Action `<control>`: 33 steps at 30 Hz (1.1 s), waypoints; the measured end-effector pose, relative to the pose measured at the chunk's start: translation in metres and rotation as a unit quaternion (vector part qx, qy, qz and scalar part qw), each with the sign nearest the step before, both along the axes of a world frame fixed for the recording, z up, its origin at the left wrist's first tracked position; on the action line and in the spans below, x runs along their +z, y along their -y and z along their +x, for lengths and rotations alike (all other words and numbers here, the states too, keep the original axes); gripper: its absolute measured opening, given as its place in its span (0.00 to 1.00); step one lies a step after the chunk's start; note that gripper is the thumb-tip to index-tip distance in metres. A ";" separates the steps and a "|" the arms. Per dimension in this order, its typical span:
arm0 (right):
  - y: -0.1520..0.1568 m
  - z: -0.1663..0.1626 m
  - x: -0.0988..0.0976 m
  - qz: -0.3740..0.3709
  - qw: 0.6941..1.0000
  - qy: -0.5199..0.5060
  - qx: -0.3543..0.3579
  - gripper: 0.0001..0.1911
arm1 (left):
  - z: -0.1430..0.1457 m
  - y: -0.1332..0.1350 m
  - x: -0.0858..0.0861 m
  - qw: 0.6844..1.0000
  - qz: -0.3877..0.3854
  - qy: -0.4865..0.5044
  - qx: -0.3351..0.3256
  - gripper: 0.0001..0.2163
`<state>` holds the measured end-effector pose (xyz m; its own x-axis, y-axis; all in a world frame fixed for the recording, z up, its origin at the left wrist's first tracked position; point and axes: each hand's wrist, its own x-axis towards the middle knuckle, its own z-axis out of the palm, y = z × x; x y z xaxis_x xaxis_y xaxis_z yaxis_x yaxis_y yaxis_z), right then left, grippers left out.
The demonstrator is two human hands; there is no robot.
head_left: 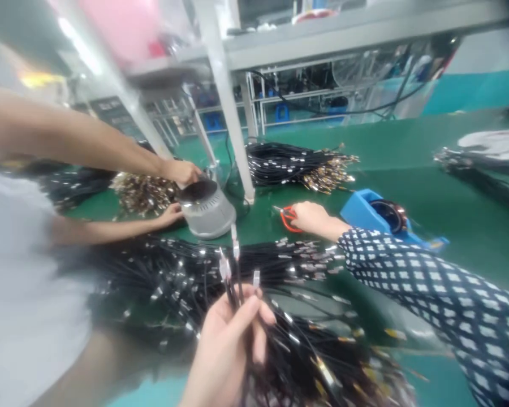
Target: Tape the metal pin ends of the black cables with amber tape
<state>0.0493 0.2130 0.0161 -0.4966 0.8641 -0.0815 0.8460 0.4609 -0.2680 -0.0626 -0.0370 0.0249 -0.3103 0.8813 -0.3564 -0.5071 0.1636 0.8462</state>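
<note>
My left hand (231, 345) is low in the middle, closed round several thin black cables with metal ends (233, 265) that stick upward from my fingers. They come from a big pile of black cables (186, 277) on the green table (449, 192). My right hand (314, 219), in a dotted dark sleeve, reaches across the pile. Its fingers are closed on red-handled scissors (287, 218) lying on the table.
A co-worker in a white top stands at the left, with both hands (182, 171) at a grey round pot (207, 212). A blue tape dispenser (377, 215) sits right of the scissors. More cable bundles (297, 164) lie behind a white frame post (233, 130).
</note>
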 end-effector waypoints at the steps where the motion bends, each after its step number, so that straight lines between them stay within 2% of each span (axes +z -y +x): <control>1: 0.000 -0.008 0.000 0.002 1.000 -0.018 0.004 0.10 | 0.000 0.004 -0.001 1.000 0.005 0.012 0.016 0.15; 5: 0.011 -0.054 0.010 -0.019 0.990 -0.136 0.039 0.10 | -0.001 0.012 -0.007 0.997 0.035 0.040 0.050 0.16; 9: 0.031 -0.119 0.024 -0.149 0.947 -0.272 0.084 0.12 | -0.004 0.011 -0.016 0.995 0.054 0.065 0.042 0.18; 13: 0.044 -0.175 0.029 -0.271 0.893 -0.354 0.057 0.19 | -0.008 0.012 -0.027 0.994 0.070 0.076 0.026 0.19; 18: 0.056 -0.201 0.042 -0.335 0.852 -0.403 0.007 0.12 | -0.012 0.014 -0.033 0.994 0.072 0.086 0.014 0.19; 20: 0.063 -0.195 0.052 -0.346 0.840 -0.417 0.006 0.09 | -0.012 0.015 -0.031 0.994 0.075 0.083 0.015 0.19; 22: 0.071 -0.174 0.061 -0.361 0.829 -0.426 0.030 0.09 | -0.010 0.016 -0.027 0.994 0.075 0.077 0.018 0.18; 24: 0.079 -0.140 0.064 -0.375 0.819 -0.428 0.071 0.08 | -0.008 0.016 -0.023 0.994 0.069 0.076 0.023 0.17; 27: 0.089 -0.071 0.059 -0.373 0.811 -0.425 0.153 0.11 | -0.002 0.015 -0.018 0.996 0.053 0.069 0.023 0.16; 30: 0.099 -0.007 0.049 -0.392 0.832 -0.358 0.161 0.18 | 0.003 0.008 -0.015 0.999 0.034 0.040 0.012 0.14; 33: 0.111 0.033 0.042 -0.394 0.852 -0.305 0.164 0.22 | 0.006 -0.002 -0.015 1.000 0.016 0.014 -0.016 0.13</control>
